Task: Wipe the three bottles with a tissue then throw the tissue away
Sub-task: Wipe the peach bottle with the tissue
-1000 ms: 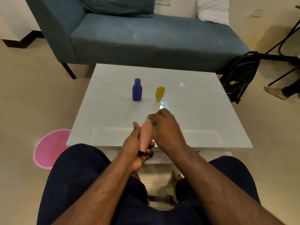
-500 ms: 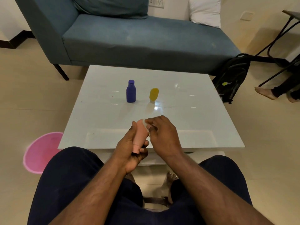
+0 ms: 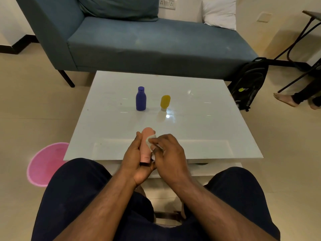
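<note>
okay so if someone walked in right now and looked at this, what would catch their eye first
Probably the two hands over the near edge of the white table: the left hand grips a pink bottle while the right hand presses a white tissue against it. Next, the blue bottle and yellow bottle standing side by side mid-table.
</note>
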{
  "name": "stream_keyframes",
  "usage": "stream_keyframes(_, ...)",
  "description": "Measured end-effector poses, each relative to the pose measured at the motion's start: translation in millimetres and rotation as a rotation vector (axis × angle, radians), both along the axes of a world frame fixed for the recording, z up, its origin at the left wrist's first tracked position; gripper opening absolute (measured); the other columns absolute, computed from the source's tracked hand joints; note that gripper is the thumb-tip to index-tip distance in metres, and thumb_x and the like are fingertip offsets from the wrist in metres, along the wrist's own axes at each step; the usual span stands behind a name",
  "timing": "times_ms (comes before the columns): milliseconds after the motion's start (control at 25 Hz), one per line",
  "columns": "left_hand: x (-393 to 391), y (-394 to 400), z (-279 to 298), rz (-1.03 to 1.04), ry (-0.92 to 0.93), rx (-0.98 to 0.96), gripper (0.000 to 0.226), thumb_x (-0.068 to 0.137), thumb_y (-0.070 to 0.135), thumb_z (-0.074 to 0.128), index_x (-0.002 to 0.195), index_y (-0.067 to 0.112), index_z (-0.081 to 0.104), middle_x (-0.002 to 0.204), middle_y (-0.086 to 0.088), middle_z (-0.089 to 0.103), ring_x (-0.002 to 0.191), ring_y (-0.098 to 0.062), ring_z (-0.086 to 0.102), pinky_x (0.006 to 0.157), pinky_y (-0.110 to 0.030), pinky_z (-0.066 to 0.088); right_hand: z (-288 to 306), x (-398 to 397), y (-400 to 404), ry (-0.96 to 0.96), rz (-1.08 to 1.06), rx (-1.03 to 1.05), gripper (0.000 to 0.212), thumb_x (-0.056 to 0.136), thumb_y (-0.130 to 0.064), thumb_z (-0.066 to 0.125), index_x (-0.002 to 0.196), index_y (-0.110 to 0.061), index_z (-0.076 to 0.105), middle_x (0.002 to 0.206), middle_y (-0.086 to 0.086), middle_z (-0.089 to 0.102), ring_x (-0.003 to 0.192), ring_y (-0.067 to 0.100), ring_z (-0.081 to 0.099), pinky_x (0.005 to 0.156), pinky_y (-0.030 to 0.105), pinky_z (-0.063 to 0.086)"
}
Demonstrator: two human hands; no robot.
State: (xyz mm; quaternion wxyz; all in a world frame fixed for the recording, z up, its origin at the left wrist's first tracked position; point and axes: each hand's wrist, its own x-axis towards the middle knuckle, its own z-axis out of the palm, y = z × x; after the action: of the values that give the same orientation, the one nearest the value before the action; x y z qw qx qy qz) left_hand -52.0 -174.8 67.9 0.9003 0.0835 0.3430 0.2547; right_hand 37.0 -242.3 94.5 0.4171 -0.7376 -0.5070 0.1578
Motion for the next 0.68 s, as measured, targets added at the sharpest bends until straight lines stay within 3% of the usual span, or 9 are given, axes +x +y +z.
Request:
stream_keyframes(120, -2, 1, 3, -0.002, -0.019, -0.025, 0.060, 0.095, 0.057, 0.055, 0.130, 0.009, 0.063, 0.109, -0.019, 0.074, 0.097, -0.030, 0.074, 0.083, -0.046, 0.062, 1, 0, -2, 0.009, 0.038, 0.009, 0.020, 0.090, -0.010, 0.060, 0.106, -0.018, 0.069, 0.100, -0.007, 0.057, 0.093, 0.000, 0.054, 0.081, 0.007, 0.042)
stream_keyframes(280, 0, -1, 3, -0.017, 0.016, 0.014, 0.059, 0.095, 0.056, 0.056, 0.136, 0.014, 0.060, 0.130, -0.019, 0.067, 0.119, -0.033, 0.066, 0.085, -0.053, 0.059, 12, 14, 15, 0.003, -0.032, -0.022, 0.020, 0.091, -0.012, 0.060, 0.107, -0.019, 0.069, 0.101, -0.004, 0.059, 0.091, 0.003, 0.055, 0.077, 0.003, 0.041)
stream_keyframes(520, -5, 3, 1, 0.034, -0.054, -0.047, 0.061, 0.097, 0.057, 0.051, 0.128, 0.005, 0.063, 0.119, -0.015, 0.073, 0.095, -0.030, 0.076, 0.072, -0.043, 0.064, 1, -6, -9, -0.014, 0.100, -0.029, 0.023, 0.089, -0.008, 0.060, 0.106, -0.020, 0.070, 0.103, -0.007, 0.061, 0.095, -0.001, 0.054, 0.083, 0.003, 0.039)
stream_keyframes(680, -2, 1, 0, 0.036, -0.074, -0.076, 0.061, 0.098, 0.056, 0.051, 0.126, 0.004, 0.064, 0.120, -0.017, 0.073, 0.099, -0.031, 0.075, 0.081, -0.046, 0.063, 7, 1, -1, -0.013, 0.042, -0.024, 0.023, 0.088, -0.005, 0.060, 0.103, -0.019, 0.070, 0.101, -0.006, 0.062, 0.095, 0.000, 0.055, 0.083, 0.003, 0.038)
